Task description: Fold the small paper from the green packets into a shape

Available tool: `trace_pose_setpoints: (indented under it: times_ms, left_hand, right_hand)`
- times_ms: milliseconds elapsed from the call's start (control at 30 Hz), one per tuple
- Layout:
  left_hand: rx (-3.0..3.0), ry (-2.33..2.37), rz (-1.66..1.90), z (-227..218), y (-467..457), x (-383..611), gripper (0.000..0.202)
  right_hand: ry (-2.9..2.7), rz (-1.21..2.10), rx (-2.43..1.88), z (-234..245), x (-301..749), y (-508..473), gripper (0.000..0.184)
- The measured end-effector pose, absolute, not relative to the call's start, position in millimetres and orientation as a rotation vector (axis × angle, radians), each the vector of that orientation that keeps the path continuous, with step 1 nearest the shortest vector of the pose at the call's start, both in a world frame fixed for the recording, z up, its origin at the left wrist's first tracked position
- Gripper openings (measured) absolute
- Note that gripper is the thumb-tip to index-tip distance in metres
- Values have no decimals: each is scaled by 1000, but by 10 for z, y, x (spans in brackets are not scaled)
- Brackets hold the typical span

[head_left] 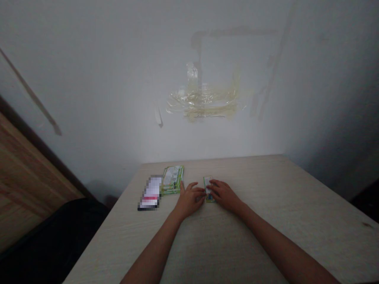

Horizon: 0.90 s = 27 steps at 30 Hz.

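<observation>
And here we are at the bench [266,189], with the stack of green packets [173,179] as our landmark; a small packet [208,181], green-edged with a pale face, lies to the right of that stack and a touch nearer the person, flat on the bench, its long side pointing away from the body; in from the stack side comes the left hand [189,199], palm down, fingers reaching to the packet's left edge, and one outer finger sticking out right beside the stack's right edge, whether touching it I cannot tell; on the far side of the packet from the stack, the right hand [226,195] lays its fingers across the packet's right part; neither grip is clenched, fingers loosely spread, but whether either grip pinches the packet or merely rests there I cannot tell; just left of the stack and slightly nearer the person, a pixelated slab [150,193] shows a pale face, a red band and dark edges; beyond the stack rises the wall [103,79], with clear tape [204,102] stuck on it up and to the right of the stack.
</observation>
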<state>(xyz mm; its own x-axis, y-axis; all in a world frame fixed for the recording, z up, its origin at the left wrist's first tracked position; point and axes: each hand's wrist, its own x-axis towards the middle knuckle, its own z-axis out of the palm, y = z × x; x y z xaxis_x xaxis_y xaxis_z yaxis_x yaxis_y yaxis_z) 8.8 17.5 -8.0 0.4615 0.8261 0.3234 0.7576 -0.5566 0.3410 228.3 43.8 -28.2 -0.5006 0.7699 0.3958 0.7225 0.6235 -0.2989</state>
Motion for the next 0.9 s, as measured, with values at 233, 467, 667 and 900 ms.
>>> trace_pose_setpoints:
  times_ms: [233,467,667,900]
  left_hand:
    - [2551,1392,701,-104,185,85,24]
    - [2559,1386,707,-113,190,87,24]
    - [2546,1384,719,-110,192,83,23]
    - [2565,1394,702,-100,196,92,23]
  right_hand:
    - [-2366,151,-1158,-279,2291,438,34]
    - [-2369,167,-1162,-277,2298,434,34]
    - [-2375,157,-1144,-266,2305,428,35]
    - [-2397,177,-1152,-256,2307,433,36]
